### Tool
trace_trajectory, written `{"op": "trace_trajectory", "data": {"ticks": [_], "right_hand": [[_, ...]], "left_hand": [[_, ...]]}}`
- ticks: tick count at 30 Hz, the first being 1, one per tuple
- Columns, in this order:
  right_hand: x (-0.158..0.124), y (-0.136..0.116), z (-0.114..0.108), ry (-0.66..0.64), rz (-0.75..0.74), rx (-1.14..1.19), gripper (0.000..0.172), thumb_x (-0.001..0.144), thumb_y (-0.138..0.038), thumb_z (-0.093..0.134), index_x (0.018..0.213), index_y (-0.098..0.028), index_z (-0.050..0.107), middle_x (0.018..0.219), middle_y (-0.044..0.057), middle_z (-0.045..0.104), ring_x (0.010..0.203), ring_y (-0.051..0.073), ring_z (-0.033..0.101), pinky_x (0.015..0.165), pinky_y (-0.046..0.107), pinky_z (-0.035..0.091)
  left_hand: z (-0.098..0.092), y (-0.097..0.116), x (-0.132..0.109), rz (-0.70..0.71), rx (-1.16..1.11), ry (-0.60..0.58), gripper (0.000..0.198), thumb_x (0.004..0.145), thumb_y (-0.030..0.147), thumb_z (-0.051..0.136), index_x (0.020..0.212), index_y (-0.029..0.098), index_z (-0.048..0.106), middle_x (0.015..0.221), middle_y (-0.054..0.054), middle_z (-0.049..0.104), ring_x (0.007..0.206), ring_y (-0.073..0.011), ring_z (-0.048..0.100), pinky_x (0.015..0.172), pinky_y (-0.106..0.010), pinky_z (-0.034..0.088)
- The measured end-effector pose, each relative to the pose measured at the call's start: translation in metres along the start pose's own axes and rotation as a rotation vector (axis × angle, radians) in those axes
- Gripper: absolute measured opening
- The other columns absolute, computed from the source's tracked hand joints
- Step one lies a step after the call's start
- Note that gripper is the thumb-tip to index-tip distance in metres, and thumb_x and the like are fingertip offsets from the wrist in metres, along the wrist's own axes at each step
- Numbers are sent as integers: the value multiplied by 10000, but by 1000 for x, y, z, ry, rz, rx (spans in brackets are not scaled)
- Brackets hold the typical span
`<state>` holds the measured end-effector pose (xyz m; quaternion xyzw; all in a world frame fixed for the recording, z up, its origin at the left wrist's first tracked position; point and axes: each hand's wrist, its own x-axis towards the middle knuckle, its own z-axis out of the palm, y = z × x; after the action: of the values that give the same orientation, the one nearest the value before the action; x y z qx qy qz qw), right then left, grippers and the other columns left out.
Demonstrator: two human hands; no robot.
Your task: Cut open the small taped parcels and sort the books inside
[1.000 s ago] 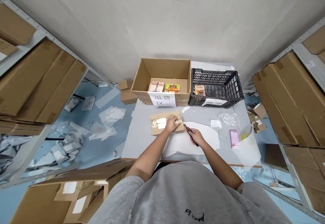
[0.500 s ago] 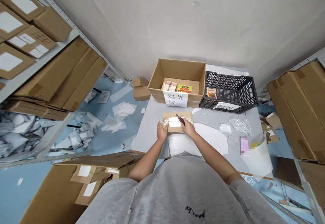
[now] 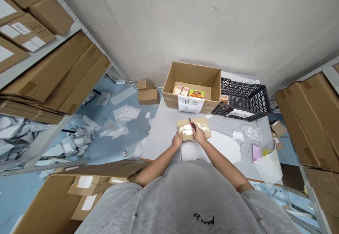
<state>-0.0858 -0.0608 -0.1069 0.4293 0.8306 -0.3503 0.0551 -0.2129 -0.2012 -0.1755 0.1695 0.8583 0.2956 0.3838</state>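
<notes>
A small flat cardboard box (image 3: pixel 208 132) with a white label and shiny tape across its top is in front of me, over the near part of the table. My left hand (image 3: pixel 177 139) grips its left front corner, thumb on top. Closed in my right hand (image 3: pixel 199 135) is a red and black utility knife (image 3: pixel 192 123), its tip pointing away from me above the label. The right hand rests over the box's right half and covers part of the tape.
Behind the box stand an open carton (image 3: pixel 169 99) holding colourful packets and a black plastic crate (image 3: pixel 261 111). Crumpled plastic wrap (image 3: pixel 251 134) lies on the table's right side. Shelves (image 3: pixel 59 39) flank both sides. A large open carton (image 3: pixel 45 205) with parcels stands at lower left.
The cardboard box has turned slightly, its right side now lower in view. My left hand has shifted down onto the corner. The whole view has swung a little.
</notes>
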Motion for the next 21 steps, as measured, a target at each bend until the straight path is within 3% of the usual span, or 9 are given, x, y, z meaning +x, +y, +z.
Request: {"op": "trace_trajectory", "data": {"ticks": [3, 8, 13, 15, 18, 21], "right_hand": [[-10, 0, 17, 6, -1, 146, 408, 1123, -329, 453, 1493, -241, 602, 1192, 96, 794, 1061, 262, 746, 911, 321, 548], [-17, -2, 41, -54, 43, 596, 500, 1061, -329, 436, 1540, -223, 530, 913, 15, 704, 779, 209, 718, 720, 311, 614], [-7, -11, 42, -12, 131, 710, 514, 999, -357, 498, 1490, -225, 569, 970, 28, 712, 747, 197, 712, 705, 322, 637], [-7, -6, 37, 102, 182, 644, 522, 1000, -345, 474, 1494, -209, 573, 1059, 73, 748, 845, 227, 742, 781, 349, 641], [-14, 15, 29, 392, 217, 504, 569, 965, -332, 522, 1513, -184, 562, 1318, 162, 743, 1132, 282, 737, 989, 390, 600], [-27, 42, 25, 616, 348, 461, 678, 947, -397, 592, 1573, -157, 488, 1357, 193, 723, 1178, 308, 729, 1034, 400, 573]], "left_hand": [[-1, -11, -1, 28, -23, -15, 510, 1126, 539, 448, 1396, 168, 672, 1409, -210, 758, 1328, -348, 716, 1073, -416, 547], [-2, -23, 3, 158, -27, 262, 430, 1029, 508, 642, 1309, 182, 663, 1377, -204, 700, 1330, -333, 680, 1150, -460, 517], [2, -12, 19, 146, -79, 131, 523, 1026, 421, 615, 1486, 172, 593, 1439, -216, 680, 1436, -355, 618, 1224, -515, 467], [-2, -5, 28, 202, -101, 98, 642, 1015, 415, 624, 1595, 163, 514, 1553, -231, 628, 1529, -356, 546, 1260, -514, 437], [-22, 9, 46, 346, -61, 108, 769, 963, 417, 704, 1647, 156, 470, 1689, -225, 526, 1601, -350, 464, 1292, -480, 406], [-45, 23, 63, 365, 22, -50, 595, 961, 418, 705, 1507, 198, 617, 1483, -151, 716, 1329, -316, 685, 1145, -424, 531]]}}
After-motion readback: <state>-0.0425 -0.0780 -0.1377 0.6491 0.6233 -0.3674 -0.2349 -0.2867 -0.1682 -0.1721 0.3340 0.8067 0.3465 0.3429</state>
